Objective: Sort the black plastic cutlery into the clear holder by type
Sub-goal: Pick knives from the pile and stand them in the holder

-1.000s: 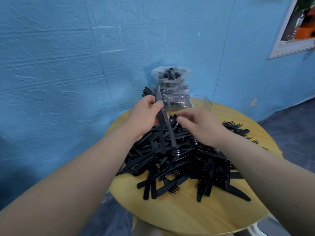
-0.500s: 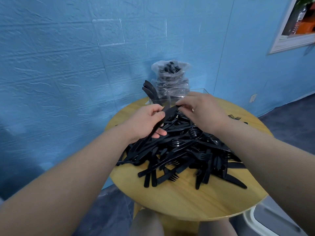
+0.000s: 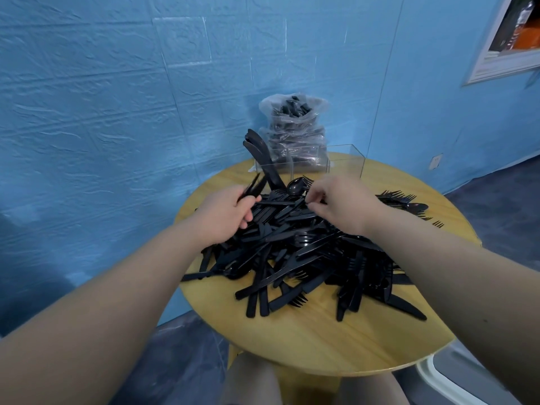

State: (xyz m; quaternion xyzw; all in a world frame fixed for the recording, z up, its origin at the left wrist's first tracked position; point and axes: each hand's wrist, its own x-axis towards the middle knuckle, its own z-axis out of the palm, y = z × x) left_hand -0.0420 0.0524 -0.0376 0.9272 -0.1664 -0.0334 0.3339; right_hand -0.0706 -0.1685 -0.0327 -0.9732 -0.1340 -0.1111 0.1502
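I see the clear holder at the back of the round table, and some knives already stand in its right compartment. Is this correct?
Not quite. In the head view the knives stand in the left compartment of the clear holder, not the right one; the right compartment looks empty. The holder does stand at the back of the round table.

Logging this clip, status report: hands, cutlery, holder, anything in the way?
Left hand grips black plastic knives. Right hand pinches into the black plastic cutlery pile. Clear acrylic holder has knives in the left compartment. No obstruction.
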